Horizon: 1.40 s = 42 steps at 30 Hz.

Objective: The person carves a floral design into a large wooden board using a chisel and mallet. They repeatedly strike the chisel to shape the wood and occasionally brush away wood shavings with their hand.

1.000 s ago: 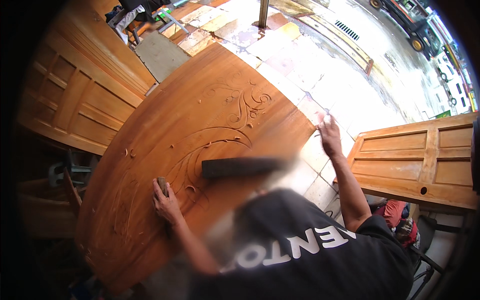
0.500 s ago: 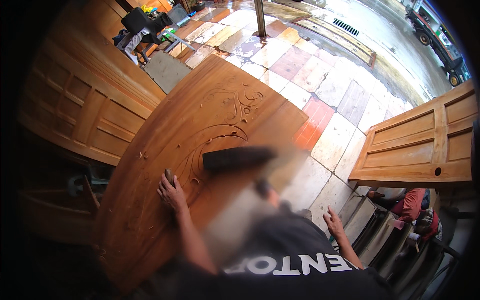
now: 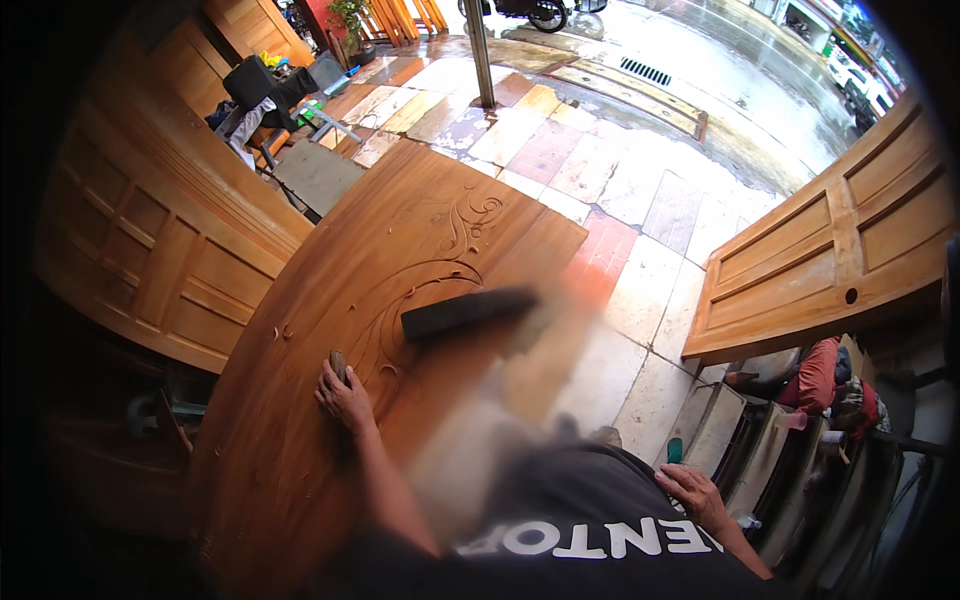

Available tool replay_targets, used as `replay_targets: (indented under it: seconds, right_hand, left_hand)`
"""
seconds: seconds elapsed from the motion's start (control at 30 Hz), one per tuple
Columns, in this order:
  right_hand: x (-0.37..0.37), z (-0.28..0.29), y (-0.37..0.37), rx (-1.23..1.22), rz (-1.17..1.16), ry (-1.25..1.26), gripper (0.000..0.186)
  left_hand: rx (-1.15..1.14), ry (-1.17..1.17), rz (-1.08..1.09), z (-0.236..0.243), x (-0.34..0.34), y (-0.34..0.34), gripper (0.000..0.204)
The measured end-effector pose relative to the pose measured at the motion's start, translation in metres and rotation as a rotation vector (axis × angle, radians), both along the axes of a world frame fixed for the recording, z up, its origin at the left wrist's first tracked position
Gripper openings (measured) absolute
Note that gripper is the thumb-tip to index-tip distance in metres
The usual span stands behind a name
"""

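Note:
A broad brown wooden panel (image 3: 300, 400) with carved scrollwork (image 3: 470, 222) lies in front of me. My left hand (image 3: 345, 398) rests on it, fingers closed round a small brown, rounded piece (image 3: 338, 364) whose kind I cannot make out. Right of that hand a dark oblong block (image 3: 465, 313) lies across the carving; its right end is blurred. Several small curled wood shavings (image 3: 388, 368) are scattered on the panel. My right hand (image 3: 692, 495) is at the edge of my dark shirt (image 3: 590, 490), fingers stretched out, with no held thing showing.
Panelled wooden doors stand at the left (image 3: 150, 240) and right (image 3: 810, 240). Stacked long boards (image 3: 770, 460) and red cloth (image 3: 815, 378) are at the lower right. Beyond are patchwork floor tiles (image 3: 650, 285), a metal post (image 3: 482, 60), a cluttered chair (image 3: 265, 95) and a wet street.
The view has shifted, bringing a motorbike and plant into sight at the top. My right hand has come down against my shirt. My left hand stays at nearly the same place on the panel.

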State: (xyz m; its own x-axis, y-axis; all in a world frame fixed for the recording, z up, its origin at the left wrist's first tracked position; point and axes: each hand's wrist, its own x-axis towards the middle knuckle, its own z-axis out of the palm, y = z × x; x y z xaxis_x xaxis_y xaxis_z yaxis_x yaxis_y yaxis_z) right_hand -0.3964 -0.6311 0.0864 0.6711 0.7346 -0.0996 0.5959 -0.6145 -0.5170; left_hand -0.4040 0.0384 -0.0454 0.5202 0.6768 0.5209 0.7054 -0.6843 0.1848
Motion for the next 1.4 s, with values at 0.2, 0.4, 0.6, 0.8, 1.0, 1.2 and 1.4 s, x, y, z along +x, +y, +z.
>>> replay_targets:
  seconds: [0.2, 0.4, 0.6, 0.8, 1.0, 1.2, 1.4]
  right_hand:
    - [-0.059, -0.022, 0.015, -0.176, 0.071, -0.203, 0.067]
    - [-0.063, -0.043, 0.068, -0.171, 0.086, -0.207, 0.065]
    - [-0.064, -0.046, 0.101, -0.19, 0.084, -0.196, 0.064]
    - [-0.062, -0.047, 0.118, -0.212, 0.087, -0.177, 0.063]
    - [-0.053, -0.051, 0.123, -0.217, 0.103, -0.161, 0.061]
    - [-0.035, -0.057, 0.117, -0.201, 0.129, -0.154, 0.061]
    - [-0.007, -0.068, 0.11, -0.167, 0.155, -0.137, 0.06]
  left_hand:
    - [-0.025, -0.064, -0.083, 0.015, 0.001, -0.011, 0.052]
    - [-0.027, -0.114, -0.163, 0.026, -0.004, -0.01, 0.054]
    - [-0.107, -0.154, -0.166, 0.033, -0.005, -0.008, 0.055]
    - [-0.155, -0.2, -0.162, 0.034, -0.005, -0.006, 0.054]
    - [-0.193, -0.192, -0.161, 0.039, -0.005, -0.007, 0.053]
    - [-0.105, -0.225, -0.209, 0.025, -0.005, 0.002, 0.051]
    - [-0.093, -0.172, -0.195, 0.029, -0.004, -0.002, 0.051]
